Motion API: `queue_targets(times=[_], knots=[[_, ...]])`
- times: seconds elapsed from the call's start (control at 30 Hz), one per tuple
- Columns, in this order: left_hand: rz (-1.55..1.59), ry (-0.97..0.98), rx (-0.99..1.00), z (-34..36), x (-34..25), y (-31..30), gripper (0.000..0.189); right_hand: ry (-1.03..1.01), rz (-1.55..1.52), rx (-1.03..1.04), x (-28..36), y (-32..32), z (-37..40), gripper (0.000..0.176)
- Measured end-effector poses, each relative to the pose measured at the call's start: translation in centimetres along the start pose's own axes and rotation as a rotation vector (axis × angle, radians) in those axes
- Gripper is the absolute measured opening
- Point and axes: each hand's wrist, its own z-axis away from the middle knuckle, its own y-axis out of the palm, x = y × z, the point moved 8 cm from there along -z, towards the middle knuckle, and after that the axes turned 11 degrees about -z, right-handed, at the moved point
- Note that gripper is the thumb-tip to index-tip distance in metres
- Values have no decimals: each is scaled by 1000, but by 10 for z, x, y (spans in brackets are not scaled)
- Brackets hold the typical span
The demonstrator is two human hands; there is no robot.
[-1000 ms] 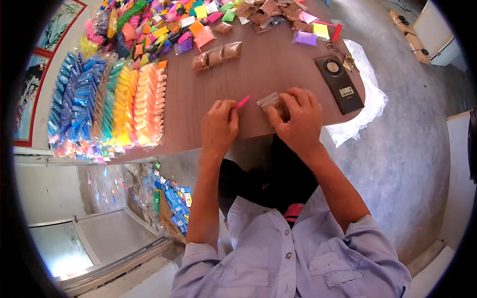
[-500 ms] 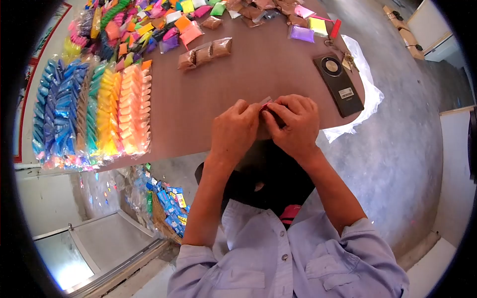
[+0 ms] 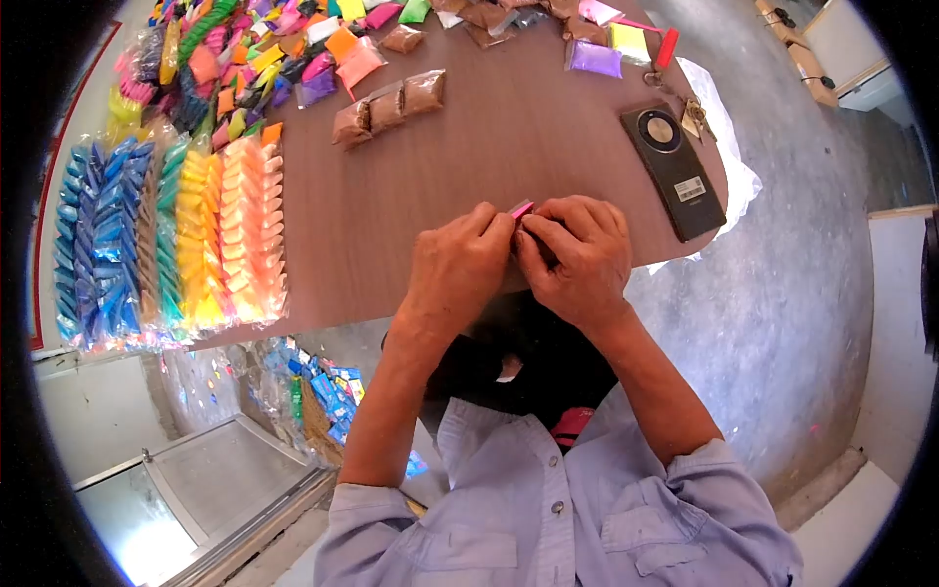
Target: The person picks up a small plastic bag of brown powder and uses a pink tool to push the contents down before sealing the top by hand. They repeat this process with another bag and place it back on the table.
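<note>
My left hand (image 3: 455,259) and my right hand (image 3: 577,249) meet at the table's near edge, fingers bent and closed in pinches. Between their fingertips is a small plastic packet (image 3: 521,209). Only its pink and clear top edge shows; my fingers hide the remainder. Farther up the table lies a strip of brown-filled packets (image 3: 388,108), apart from my hands. To the right of my right hand lies a dark phone (image 3: 675,176), its round camera facing up.
Bundled packets in coloured rows (image 3: 171,235) fill the table's left side. Loose colourful packets (image 3: 293,49) are heaped at the back. Keys (image 3: 695,112) and a red-handled item (image 3: 667,49) lie near the right edge, with white plastic sheeting (image 3: 736,166) beyond. Blue packages (image 3: 328,396) sit below, left.
More of the pink edge shows between my fingertips. The view has shifted slightly, so the table's things sit a little differently. Both hands stay together on the packet.
</note>
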Motion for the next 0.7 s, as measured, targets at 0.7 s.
queue_targets(times=[0.7], knots=[[-4, -90, 96, -12, 18, 12, 11, -7, -23, -6, 0, -1, 1, 13]])
